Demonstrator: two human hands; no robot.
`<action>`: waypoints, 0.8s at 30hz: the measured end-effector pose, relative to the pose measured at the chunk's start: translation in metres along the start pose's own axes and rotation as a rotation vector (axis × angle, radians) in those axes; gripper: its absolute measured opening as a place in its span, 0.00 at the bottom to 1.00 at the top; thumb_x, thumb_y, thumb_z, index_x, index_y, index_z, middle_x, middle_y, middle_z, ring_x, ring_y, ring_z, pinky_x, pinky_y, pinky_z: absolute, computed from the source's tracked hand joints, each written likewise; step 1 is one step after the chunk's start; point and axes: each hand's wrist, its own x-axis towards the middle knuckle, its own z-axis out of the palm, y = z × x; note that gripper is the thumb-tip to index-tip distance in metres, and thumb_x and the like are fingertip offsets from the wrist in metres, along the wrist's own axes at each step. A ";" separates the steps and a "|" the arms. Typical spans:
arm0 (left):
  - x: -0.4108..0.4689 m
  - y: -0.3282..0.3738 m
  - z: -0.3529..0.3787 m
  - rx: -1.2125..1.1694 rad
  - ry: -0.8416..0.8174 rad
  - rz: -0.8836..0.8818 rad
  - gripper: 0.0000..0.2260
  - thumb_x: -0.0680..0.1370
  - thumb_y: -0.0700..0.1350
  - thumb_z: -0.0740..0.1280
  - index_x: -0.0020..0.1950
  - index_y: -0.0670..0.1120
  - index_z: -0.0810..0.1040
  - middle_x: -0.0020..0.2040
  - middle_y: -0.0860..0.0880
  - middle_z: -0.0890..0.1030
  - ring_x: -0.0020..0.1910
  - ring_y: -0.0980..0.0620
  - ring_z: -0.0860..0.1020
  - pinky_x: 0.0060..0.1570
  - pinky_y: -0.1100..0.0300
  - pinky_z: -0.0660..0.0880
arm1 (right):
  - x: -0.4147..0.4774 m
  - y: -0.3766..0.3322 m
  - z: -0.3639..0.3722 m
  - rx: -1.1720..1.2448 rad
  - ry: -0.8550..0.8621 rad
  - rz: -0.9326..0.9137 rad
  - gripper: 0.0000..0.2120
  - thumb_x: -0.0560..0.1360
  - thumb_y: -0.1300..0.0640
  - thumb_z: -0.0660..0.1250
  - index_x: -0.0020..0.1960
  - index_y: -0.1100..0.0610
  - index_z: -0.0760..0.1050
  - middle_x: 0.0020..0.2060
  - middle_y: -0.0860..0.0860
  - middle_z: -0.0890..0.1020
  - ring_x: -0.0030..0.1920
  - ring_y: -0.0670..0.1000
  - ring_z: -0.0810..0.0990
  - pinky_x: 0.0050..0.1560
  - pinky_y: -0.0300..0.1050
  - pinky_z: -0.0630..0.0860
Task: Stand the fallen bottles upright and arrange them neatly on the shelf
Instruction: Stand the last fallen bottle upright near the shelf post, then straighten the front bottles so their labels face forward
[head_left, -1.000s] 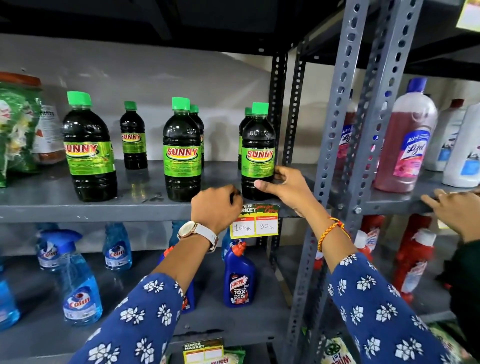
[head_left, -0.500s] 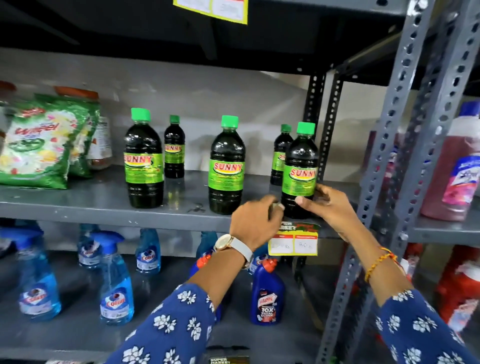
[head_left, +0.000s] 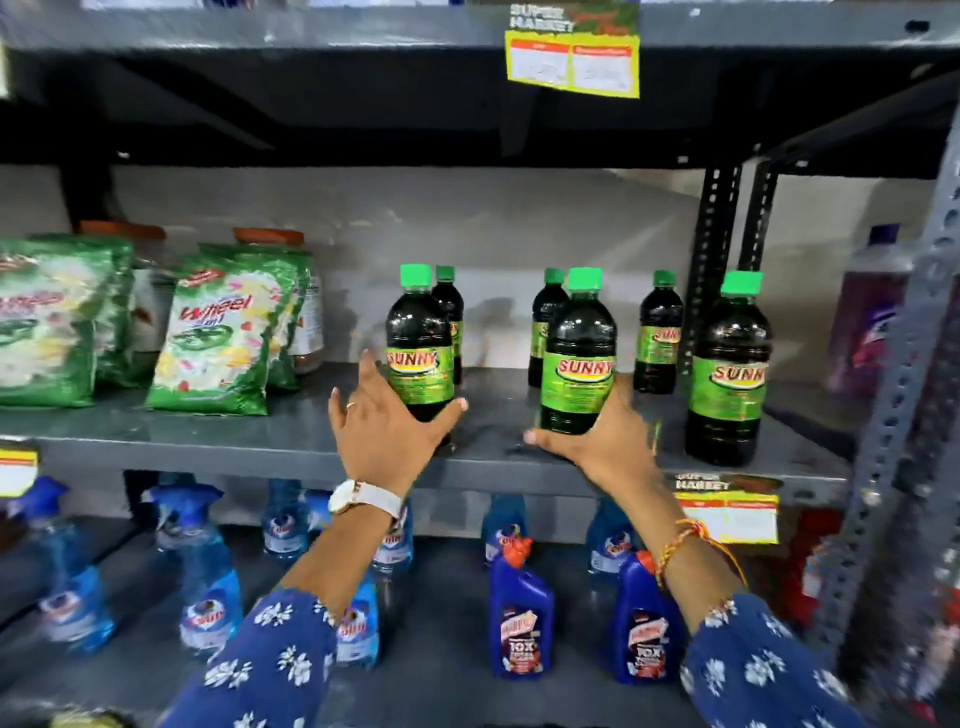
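On the grey metal shelf (head_left: 218, 434), the left hand (head_left: 382, 431) cups the base of a dark, green-capped plastic bottle with a green "SUNNY" label (head_left: 420, 345): fingers spread up its left side, thumb hooked under its right, a loose, half-open hold. The right hand (head_left: 597, 444) wraps the bottom of a second matching dark bottle (head_left: 577, 358), thumb pointing left beneath it and fingers (head_left: 621, 395) curled behind, closed around it. Both bottles stand upright near the shelf's front edge; whether they rest on it or are lifted slightly I cannot tell. A third upright front bottle (head_left: 727, 374) stands to the right, apart from the hands. Three smaller-looking bottles (head_left: 660, 332) stand behind. Green detergent pouches (head_left: 223, 338) lean at the left. A white wristwatch (head_left: 366, 496) sits on the left wrist.
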 end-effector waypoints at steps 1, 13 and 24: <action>0.001 -0.007 0.001 0.045 -0.035 0.016 0.51 0.63 0.71 0.66 0.70 0.35 0.59 0.56 0.35 0.79 0.56 0.40 0.77 0.69 0.44 0.55 | -0.001 0.003 0.002 -0.040 0.022 -0.003 0.43 0.55 0.47 0.80 0.62 0.57 0.61 0.55 0.55 0.78 0.55 0.55 0.77 0.48 0.39 0.69; -0.001 -0.028 0.021 0.089 0.003 0.105 0.36 0.63 0.74 0.55 0.42 0.41 0.72 0.29 0.44 0.80 0.34 0.45 0.81 0.65 0.48 0.60 | -0.001 0.005 0.008 -0.164 0.080 -0.011 0.37 0.58 0.46 0.78 0.56 0.57 0.59 0.49 0.55 0.77 0.48 0.56 0.77 0.48 0.50 0.78; -0.001 -0.027 0.019 0.110 -0.050 0.081 0.35 0.63 0.75 0.55 0.43 0.42 0.72 0.31 0.46 0.80 0.36 0.46 0.81 0.65 0.47 0.58 | -0.001 0.003 0.006 -0.173 0.046 -0.019 0.36 0.59 0.46 0.78 0.55 0.55 0.58 0.46 0.51 0.73 0.48 0.54 0.76 0.49 0.50 0.78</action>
